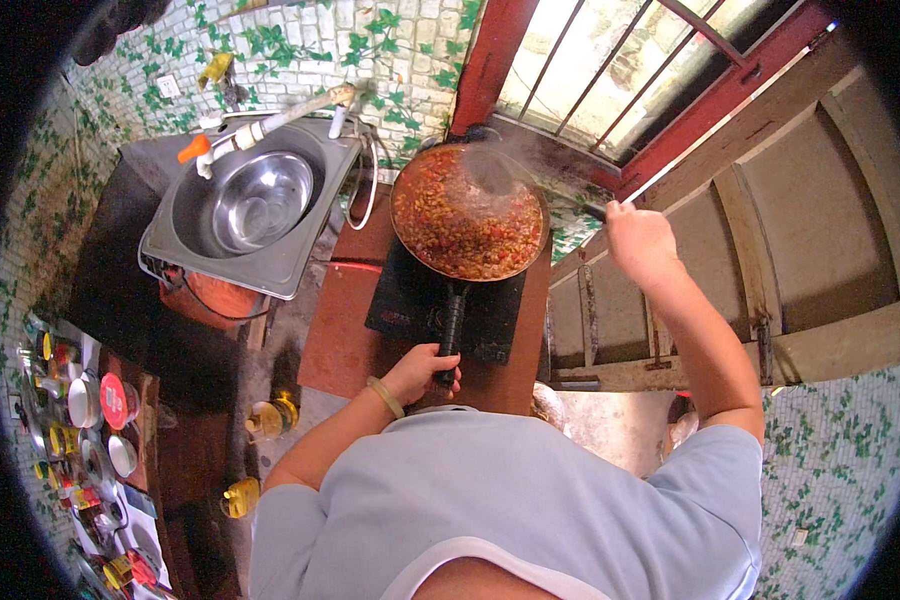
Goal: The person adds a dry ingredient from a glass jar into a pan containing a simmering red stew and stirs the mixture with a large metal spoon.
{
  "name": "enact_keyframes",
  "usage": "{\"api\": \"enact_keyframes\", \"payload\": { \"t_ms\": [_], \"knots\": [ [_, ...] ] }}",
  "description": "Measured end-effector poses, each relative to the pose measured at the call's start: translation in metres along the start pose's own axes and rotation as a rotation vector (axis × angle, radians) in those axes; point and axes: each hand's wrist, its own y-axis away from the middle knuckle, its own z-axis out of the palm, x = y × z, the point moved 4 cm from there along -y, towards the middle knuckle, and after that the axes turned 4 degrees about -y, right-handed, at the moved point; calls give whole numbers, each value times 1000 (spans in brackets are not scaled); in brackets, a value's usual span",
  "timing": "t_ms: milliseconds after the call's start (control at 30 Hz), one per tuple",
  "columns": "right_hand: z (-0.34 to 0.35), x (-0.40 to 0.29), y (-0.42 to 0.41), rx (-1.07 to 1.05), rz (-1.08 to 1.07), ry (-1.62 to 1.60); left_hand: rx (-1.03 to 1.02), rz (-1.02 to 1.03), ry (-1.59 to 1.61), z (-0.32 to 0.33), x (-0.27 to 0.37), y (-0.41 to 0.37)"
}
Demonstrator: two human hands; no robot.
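Note:
A frying pan (394, 225) stands on a black induction cooktop (390, 307), filled with a chunky reddish-orange sauce or stew (465, 232) that steams. My left hand (427, 371), with a pale bangle at its wrist, is closed around the pan's black handle (455, 315) close to its end. Off to the right and higher up, my right hand (641, 240) grips the dark handle of a cooking utensil (592, 210). The utensil reaches left over the pan. Steam blurs its dark rounded head, so I cannot tell whether it touches the food.
A sink (292, 270) holding a steel bowl (262, 202) stands left, under a tap with an orange lever (193, 148). Behind the pan is a barred red window frame (487, 67); a wooden door (720, 285) is at right. Oil bottles (274, 416) and a crowded table (150, 450) lie lower left.

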Motion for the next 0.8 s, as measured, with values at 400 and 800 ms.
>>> {"api": "enact_keyframes", "payload": {
  "t_ms": [400,800],
  "knots": [
    [88,43,-76,39,-14,9,-13,33,1,2,4,3],
    [142,48,-146,-72,-140,-258,29,26,9,4,7,6]
  ]
}}
